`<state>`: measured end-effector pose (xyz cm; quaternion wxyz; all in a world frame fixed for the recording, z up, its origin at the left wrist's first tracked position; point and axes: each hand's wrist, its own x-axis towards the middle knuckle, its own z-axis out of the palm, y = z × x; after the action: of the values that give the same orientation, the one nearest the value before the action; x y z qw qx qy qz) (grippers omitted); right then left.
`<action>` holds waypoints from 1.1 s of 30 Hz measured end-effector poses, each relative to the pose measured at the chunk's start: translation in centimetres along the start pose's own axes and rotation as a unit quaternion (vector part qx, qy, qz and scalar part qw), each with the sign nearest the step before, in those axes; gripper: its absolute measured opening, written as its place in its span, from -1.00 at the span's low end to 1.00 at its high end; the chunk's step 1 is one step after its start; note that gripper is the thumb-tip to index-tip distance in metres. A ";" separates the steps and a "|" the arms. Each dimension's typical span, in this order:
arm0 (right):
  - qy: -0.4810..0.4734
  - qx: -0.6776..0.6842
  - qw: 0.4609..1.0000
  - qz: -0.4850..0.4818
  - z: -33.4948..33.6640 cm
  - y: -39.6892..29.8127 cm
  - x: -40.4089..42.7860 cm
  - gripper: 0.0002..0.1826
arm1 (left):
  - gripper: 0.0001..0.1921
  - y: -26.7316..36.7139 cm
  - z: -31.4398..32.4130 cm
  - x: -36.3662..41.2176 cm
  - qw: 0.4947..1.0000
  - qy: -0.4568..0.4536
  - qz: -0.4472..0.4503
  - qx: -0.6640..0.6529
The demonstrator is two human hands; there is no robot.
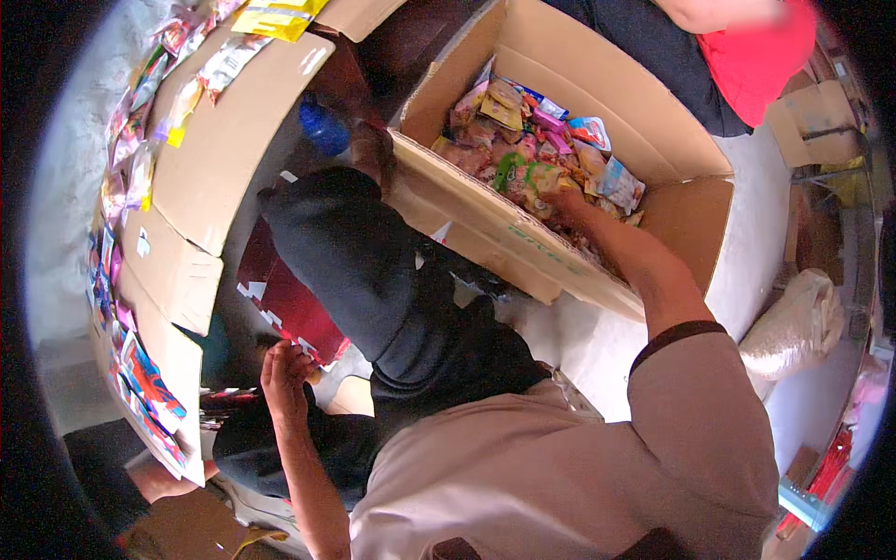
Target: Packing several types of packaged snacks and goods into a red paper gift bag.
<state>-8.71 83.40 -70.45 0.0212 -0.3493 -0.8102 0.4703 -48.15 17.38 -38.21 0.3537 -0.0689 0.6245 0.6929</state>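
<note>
My right arm reaches over the near wall of a large open cardboard box (462, 171). Down inside, my right hand (562, 204) is among many small snack packets. It touches or lies right beside a pale packet with green print (521, 175); its fingertips are partly hidden, so a grip cannot be made out. Around it are a white-and-blue packet (619, 183), pink packets (553, 129) and a yellowish packet (502, 112). My left hand (287, 364) hangs near my knee with loosely curled fingers, beside a dark red box or carton (294, 301). Nothing is plainly visible in it.
On the left, a cardboard surface (231, 140) carries rows of snack packets along its far edge, with a yellow packet (276, 17) at the top. A person in red clothing (756, 63) is beyond the box. A plastic-wrapped bundle (794, 325) is at right; a blue object (323, 126) lies below the surface.
</note>
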 end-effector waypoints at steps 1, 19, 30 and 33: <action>-0.031 0.025 0.999 -0.024 4.7 -4.2 3.0 -0.58 | -0.76 0.6 -1.5 -1.8 0.999 0.041 0.018 0.013; -0.030 0.584 0.809 0.059 -5.4 -46.0 -6.7 -0.55 | -0.75 4.2 -2.3 -4.8 0.994 0.059 0.084 -0.034; -0.269 0.516 0.809 -0.080 4.3 -66.5 -10.8 -0.49 | -0.64 13.7 11.0 -8.3 0.952 -0.123 0.281 0.011; -0.344 0.482 0.801 -0.091 8.4 -69.0 -12.4 -0.42 | -0.23 14.0 12.2 -9.1 0.938 -0.150 0.311 -0.034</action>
<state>-40.05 48.23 -17.92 -0.0507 -0.0337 -0.4612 0.8852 -45.23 25.25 -19.27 0.2081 0.2213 0.5301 0.7916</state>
